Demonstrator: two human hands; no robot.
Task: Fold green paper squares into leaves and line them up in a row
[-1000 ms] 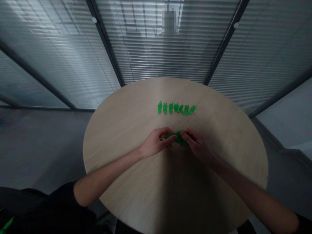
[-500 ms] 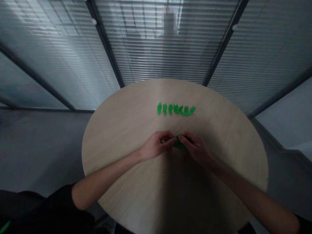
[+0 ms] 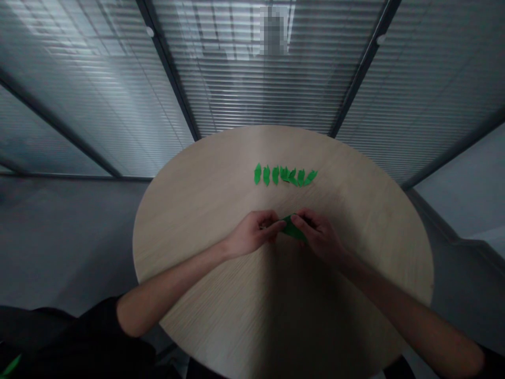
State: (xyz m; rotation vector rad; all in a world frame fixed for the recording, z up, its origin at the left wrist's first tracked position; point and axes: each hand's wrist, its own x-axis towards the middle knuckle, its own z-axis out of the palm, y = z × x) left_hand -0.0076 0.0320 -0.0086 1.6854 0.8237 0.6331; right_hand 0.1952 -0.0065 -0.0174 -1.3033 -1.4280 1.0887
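Left hand (image 3: 252, 232) and right hand (image 3: 320, 237): grips clamped on green leaf cutout (image 3: 294, 229); long axis runs far-left to near-right.

- Two hands (image 3: 250, 234) (image 3: 319, 237), the person's own left and right
- One folded green cutout (image 3: 294, 229), held between the two hands
- Seven green leaf-shaped cutouts (image 3: 284, 176) in one row, the middle ones close together
- One round wooden table (image 3: 189, 210)
- Two black sleeves (image 3: 79, 337) (image 3: 491, 363)
- One small green scrap (image 3: 10, 365) at the lower left corner of the view
- Four dark frame bars (image 3: 168, 68) (image 3: 365, 68) (image 3: 59, 126) (image 3: 453, 150) on the glass walls with blinds
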